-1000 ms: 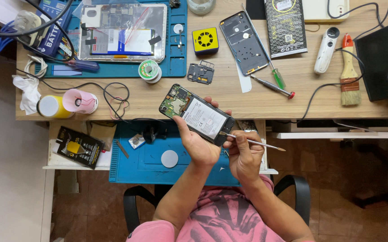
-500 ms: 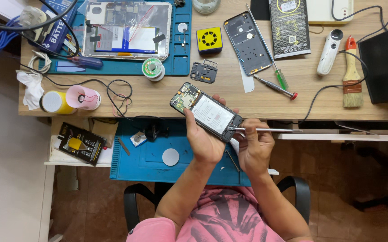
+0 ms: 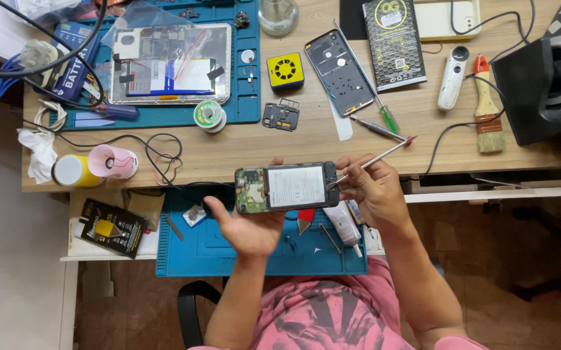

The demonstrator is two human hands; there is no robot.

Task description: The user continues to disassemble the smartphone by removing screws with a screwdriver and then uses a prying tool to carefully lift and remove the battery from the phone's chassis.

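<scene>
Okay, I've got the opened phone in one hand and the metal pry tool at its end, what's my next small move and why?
Probably ease the pry tool tip under the battery edge and lever gently. The right hand holds the tip at the end of the opened phone, which the left hand cradles level from beneath with the battery facing up.

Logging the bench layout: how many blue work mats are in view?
2. One mat lies on the desk at upper left, under an opened tablet. The other mat sits on the lower pull-out shelf, beneath the hands; parts of both are covered.
</scene>
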